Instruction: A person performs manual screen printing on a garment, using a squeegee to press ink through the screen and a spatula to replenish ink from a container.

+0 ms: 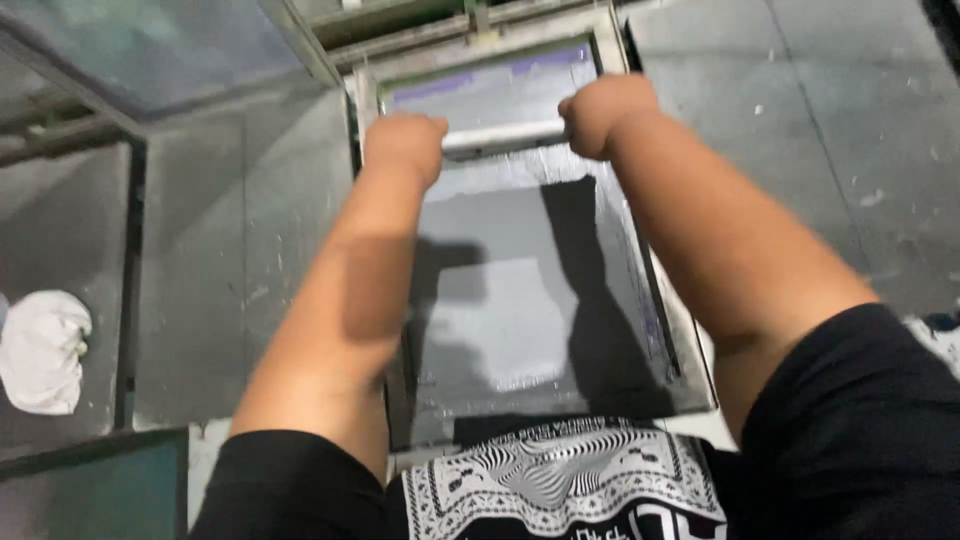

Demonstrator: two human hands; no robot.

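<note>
Squeegee [503, 137]: pale bar, far end of framed printing screen [540, 300]. Left hand [405, 145] and right hand [600, 112]: fists closed around its ends. White rag [42, 350]: far left, well apart.

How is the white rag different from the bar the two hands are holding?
The white rag is soft and crumpled into a lump; the squeegee bar is straight and stiff. The rag lies alone on a grey table at the far left, untouched; the bar sits across the printing screen, gripped by the left hand and right hand. Both look pale.
</note>
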